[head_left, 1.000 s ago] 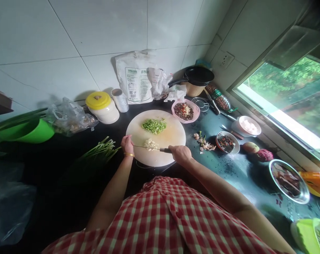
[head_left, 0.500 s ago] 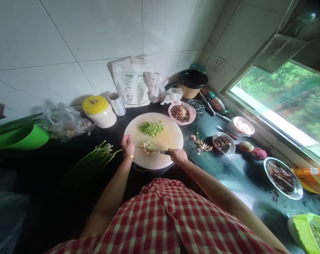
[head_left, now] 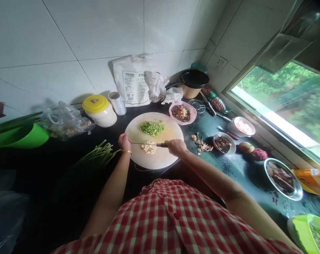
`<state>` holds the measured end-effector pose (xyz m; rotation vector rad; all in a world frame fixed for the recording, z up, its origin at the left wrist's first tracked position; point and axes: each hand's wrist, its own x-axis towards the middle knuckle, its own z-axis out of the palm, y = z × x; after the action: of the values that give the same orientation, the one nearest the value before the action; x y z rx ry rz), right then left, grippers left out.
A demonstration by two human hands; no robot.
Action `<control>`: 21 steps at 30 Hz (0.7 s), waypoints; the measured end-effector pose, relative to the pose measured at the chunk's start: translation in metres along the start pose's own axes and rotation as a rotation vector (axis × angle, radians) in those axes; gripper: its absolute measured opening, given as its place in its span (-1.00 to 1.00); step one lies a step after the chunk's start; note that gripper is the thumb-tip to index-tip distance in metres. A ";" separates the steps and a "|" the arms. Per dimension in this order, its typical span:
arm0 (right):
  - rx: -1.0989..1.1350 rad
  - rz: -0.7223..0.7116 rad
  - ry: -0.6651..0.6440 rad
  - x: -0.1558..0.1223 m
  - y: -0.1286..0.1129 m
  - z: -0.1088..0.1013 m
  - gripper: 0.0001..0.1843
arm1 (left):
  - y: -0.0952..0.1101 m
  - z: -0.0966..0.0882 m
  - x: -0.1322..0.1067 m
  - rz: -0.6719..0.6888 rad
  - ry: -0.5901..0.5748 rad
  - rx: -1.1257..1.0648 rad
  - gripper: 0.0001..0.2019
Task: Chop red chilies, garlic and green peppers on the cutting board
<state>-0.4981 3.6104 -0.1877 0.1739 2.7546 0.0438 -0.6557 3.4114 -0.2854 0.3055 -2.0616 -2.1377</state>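
My right hand [head_left: 177, 147] is closed round the dark handle of a kitchen knife [head_left: 162, 145]. The blade runs level across a round white cutting board [head_left: 170, 158], over a small heap of chopped garlic [head_left: 149, 149]. At the board's left edge my left hand [head_left: 124, 142], with a gold bracelet at the wrist, has its fingers closed at the tip end of the blade. Behind the knife lies a pile of finely chopped greens [head_left: 151, 128]. The blade hides part of the garlic.
Spring onions [head_left: 103, 154] lie left of the board. Behind it stand a yellow-lidded jar [head_left: 98, 113] and a pink bowl [head_left: 193, 114] of dark mince. To the right are garlic skins [head_left: 202, 145], a small bowl [head_left: 231, 148], another knife [head_left: 228, 132] and a metal bowl [head_left: 299, 192].
The knife has shifted away from me across the garlic, now lying more level. My left hand has moved slightly left, my right hand slightly forward. The garlic heap looks more gathered.
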 end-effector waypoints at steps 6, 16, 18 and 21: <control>0.082 0.080 -0.005 -0.017 -0.009 0.024 -0.71 | 0.017 -0.003 -0.006 0.106 -0.070 0.057 -0.83; 0.037 0.036 0.010 0.018 0.014 0.007 -0.69 | 0.007 0.012 0.005 0.119 -0.041 0.093 -0.83; 0.041 0.050 0.008 0.017 0.016 0.011 -0.69 | 0.010 0.013 0.003 0.159 -0.047 0.105 -0.82; 0.019 0.038 0.032 0.017 0.017 0.008 -0.68 | 0.010 0.015 0.007 0.104 -0.023 0.075 -0.83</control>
<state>-0.5085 3.6298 -0.2007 0.2329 2.7846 0.0306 -0.6669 3.4233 -0.2751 0.1797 -2.1240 -2.0171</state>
